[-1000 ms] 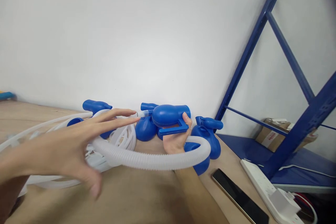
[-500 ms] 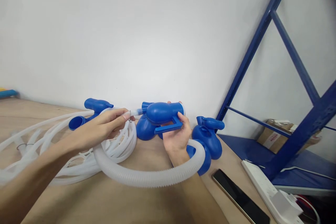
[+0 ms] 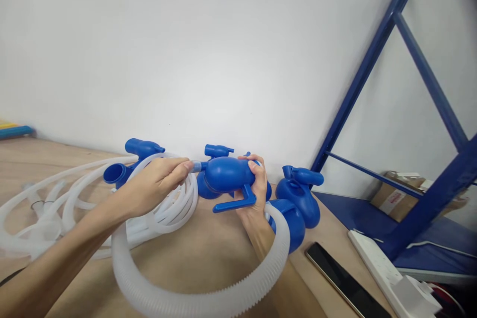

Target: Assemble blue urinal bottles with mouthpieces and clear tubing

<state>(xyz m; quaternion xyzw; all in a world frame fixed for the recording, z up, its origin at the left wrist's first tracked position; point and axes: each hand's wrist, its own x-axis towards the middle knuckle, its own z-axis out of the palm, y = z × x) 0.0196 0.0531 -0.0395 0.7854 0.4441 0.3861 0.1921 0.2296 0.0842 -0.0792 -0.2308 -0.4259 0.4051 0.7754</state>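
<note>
A blue plastic vessel [image 3: 227, 175] with a handle and a narrow nozzle lies sideways, raised in front of me. My right hand [image 3: 255, 184] is wrapped around its wide right end, thumb on top. My left hand [image 3: 166, 179] pinches a translucent tube end [image 3: 196, 166], which sits at the nozzle tip; how far it overlaps the nozzle is unclear. A thick ribbed white hose [image 3: 201, 303] loops low between my forearms, its ends hidden by the hands and arms. Coiled clear tubing [image 3: 182, 206] lies below my left hand.
Further blue vessels stand on the table, at the left [image 3: 143, 148] and the right [image 3: 298, 191]. A phone [image 3: 345, 276] and a white power strip [image 3: 376, 263] lie at the right edge. Beyond them rises a blue metal rack [image 3: 357, 74] with a cardboard box [image 3: 395, 198].
My left hand has moved closer to the nozzle, covering more of the tube end. The held vessel has dropped slightly and turned, its handle lower. The ribbed hose loop hangs lower and wider.
</note>
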